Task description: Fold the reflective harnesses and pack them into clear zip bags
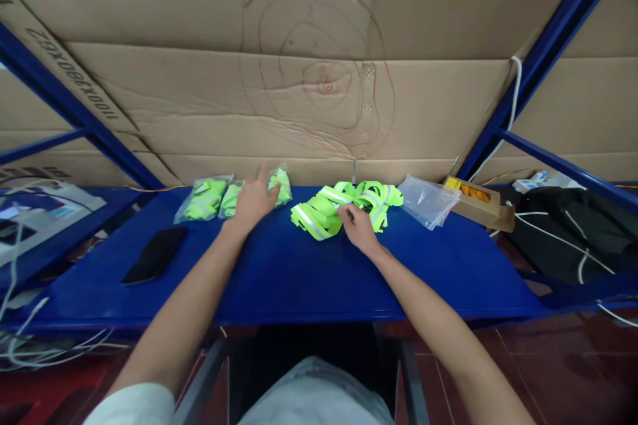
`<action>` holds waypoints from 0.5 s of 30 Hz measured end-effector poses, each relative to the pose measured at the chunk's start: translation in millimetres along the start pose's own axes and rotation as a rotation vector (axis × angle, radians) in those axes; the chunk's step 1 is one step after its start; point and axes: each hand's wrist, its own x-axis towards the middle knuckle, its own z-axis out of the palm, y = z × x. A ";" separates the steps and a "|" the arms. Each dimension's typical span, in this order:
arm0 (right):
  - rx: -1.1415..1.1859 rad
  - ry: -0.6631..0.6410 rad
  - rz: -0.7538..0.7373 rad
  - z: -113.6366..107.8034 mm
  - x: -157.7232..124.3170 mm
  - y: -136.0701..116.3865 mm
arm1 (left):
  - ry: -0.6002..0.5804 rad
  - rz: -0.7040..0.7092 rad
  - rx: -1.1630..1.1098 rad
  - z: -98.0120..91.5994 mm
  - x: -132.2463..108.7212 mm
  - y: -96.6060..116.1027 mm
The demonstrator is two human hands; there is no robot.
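My left hand point(255, 200) reaches over the clear plastic bags at the back of the blue table, its fingers stretched and somewhat blurred. It partly hides the middle bag point(230, 199); one more bag point(201, 199) lies to its left and another point(280, 184) to its right. Each bag holds folded neon-yellow straps with silver stripes. My right hand point(359, 227) is closed, fingertips pinched at a loose heap of neon-yellow reflective straps point(319, 212). More of this strap material point(379, 198) lies looped just beyond that hand.
Flat clear plastic bags point(427, 200) lie right of the straps, beside an open cardboard box point(473, 202) with orange contents. A black pouch point(155, 254) is on the blue table point(309, 285) at left. Cardboard panels point(199, 106) rise behind; blue posts and white cables flank both sides.
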 end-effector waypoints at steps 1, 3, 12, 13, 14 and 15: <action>-0.065 -0.038 -0.029 2.4 -3.1 -0.6 | -0.024 0.063 0.001 8.8 -6.7 5.2; -0.179 -0.117 -0.074 7.6 -9.1 -1.5 | -0.077 0.156 -0.023 27.8 -21.7 19.9; -0.412 -0.145 -0.018 14.6 -11.2 1.5 | -0.179 0.240 -0.065 69.3 -57.2 75.3; -0.410 -0.113 0.009 13.2 -10.0 2.1 | -0.175 0.238 -0.077 66.5 -56.9 78.3; -0.403 -0.080 0.029 11.8 -9.1 2.6 | -0.162 0.236 -0.101 62.4 -55.6 80.3; -0.396 -0.050 0.040 10.6 -8.6 3.1 | -0.135 0.231 -0.140 57.3 -53.4 81.0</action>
